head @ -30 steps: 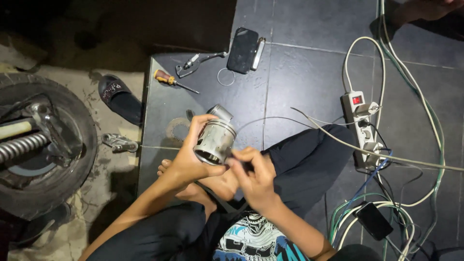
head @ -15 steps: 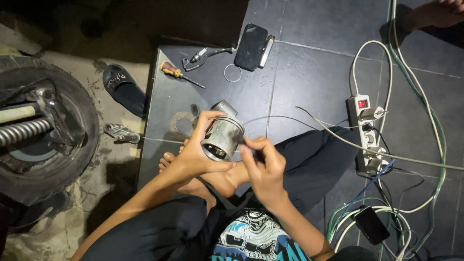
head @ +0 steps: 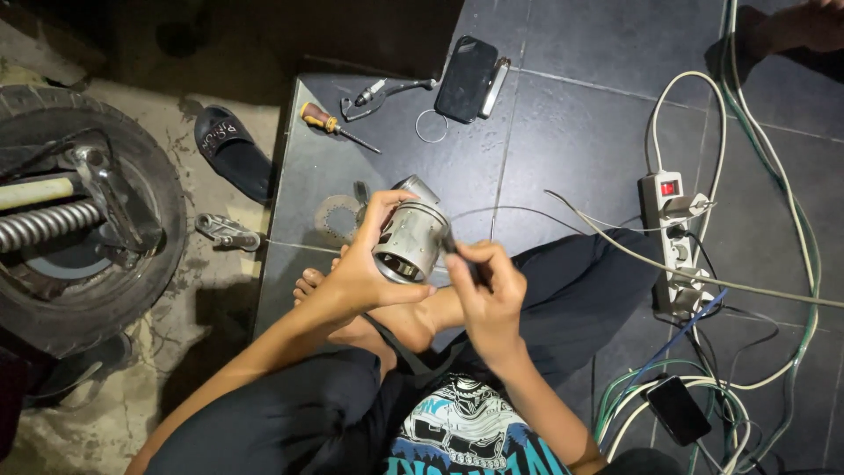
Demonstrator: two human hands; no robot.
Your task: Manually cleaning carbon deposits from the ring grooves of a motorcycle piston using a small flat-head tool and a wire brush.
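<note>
My left hand (head: 365,268) grips a grey metal cylinder, a piston-like part (head: 410,239), with its open end tilted toward me. Beside it, my right hand (head: 488,295) pinches a thin dark tool (head: 454,251) whose tip touches the cylinder's right side. Both hands hover above my crossed legs and bare foot (head: 309,283) on the dark tiled floor.
An orange-handled screwdriver (head: 336,126), pliers (head: 378,93), a wire ring (head: 431,128) and a black phone (head: 467,78) lie ahead. A white power strip (head: 673,237) with tangled cables sits right. A motorcycle wheel (head: 79,229) and a black sandal (head: 230,151) are left. Another person's foot (head: 804,26) shows top right.
The view has drifted slightly, so the floor items sit a little lower right. My right hand has shifted a bit along the cylinder's side; my left hand keeps its grip.
</note>
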